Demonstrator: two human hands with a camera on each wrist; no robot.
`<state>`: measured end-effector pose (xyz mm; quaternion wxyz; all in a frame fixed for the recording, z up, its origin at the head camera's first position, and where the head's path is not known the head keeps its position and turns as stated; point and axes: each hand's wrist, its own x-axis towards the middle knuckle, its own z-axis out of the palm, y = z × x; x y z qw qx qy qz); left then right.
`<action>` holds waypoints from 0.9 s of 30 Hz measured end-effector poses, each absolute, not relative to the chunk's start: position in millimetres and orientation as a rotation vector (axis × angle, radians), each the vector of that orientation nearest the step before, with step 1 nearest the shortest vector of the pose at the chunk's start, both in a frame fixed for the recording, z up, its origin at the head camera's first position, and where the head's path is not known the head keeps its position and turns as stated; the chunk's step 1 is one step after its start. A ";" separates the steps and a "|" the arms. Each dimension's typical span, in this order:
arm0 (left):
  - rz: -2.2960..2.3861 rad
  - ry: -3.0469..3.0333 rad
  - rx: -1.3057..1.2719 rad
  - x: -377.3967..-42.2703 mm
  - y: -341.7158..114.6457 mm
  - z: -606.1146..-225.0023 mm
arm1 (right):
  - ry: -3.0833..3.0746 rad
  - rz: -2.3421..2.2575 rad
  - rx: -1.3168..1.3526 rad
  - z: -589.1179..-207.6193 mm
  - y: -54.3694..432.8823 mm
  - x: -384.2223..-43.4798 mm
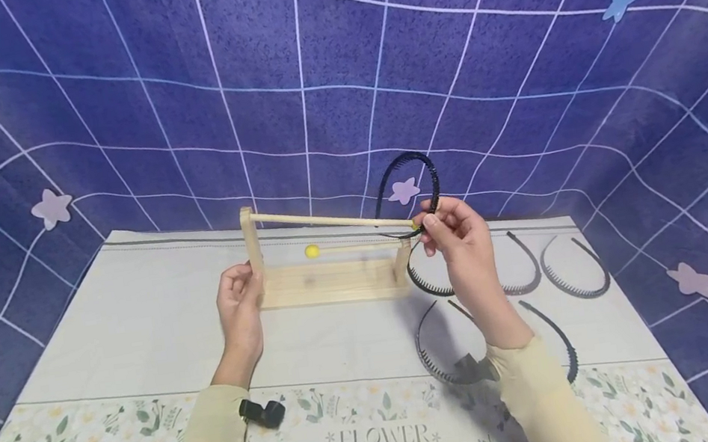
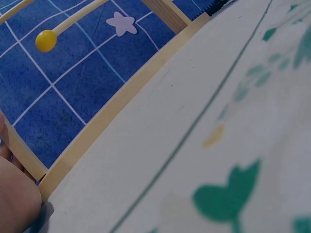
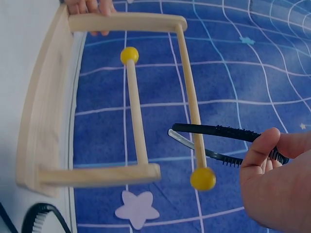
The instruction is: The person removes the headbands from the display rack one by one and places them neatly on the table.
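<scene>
A wooden rack with two rods stands at the table's far side, its base (image 1: pixel 329 285) lying lengthwise. My left hand (image 1: pixel 240 309) grips its left upright (image 1: pixel 251 243), thumb in front and fingers behind. Between thumb and fingers, my right hand (image 1: pixel 466 243) pinches a black toothed headband (image 1: pixel 435 178). The headband's two arms straddle the upper rod (image 3: pixel 188 80) close to its yellow end ball (image 3: pixel 202 178). The lower rod (image 3: pixel 135 102) is bare and ends in another yellow ball (image 3: pixel 129 55), pointing toward my left hand.
Several more dark toothed headbands (image 1: pixel 579 293) lie on the white cloth (image 1: pixel 151 325) to the right, some partly behind my right arm. A floral band (image 1: pixel 380 406) runs along the cloth's near side. Blue gridded fabric (image 1: pixel 330 50) with stars rises behind and beside the table.
</scene>
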<state>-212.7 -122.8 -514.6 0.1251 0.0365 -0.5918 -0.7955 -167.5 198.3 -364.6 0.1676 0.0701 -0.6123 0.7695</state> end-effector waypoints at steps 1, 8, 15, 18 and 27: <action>-2.318 -1.725 0.111 -212.5 -122.7 -514.4 | -1.739 2.187 0.192 -364.7 200.8 -167.5; -2.326 -1.719 0.122 -213.0 -122.3 -514.3 | -1.706 2.176 0.179 -364.6 217.0 -164.6; -2.319 -1.730 0.130 -213.0 -122.3 -515.3 | -1.667 2.184 0.152 -367.0 233.0 -162.9; -2.313 -1.736 0.129 -213.0 -123.0 -515.9 | -1.665 2.180 0.133 -368.5 240.0 -162.1; -2.306 -1.743 0.120 -213.1 -124.3 -515.9 | -1.783 2.117 0.031 -379.2 262.5 -156.2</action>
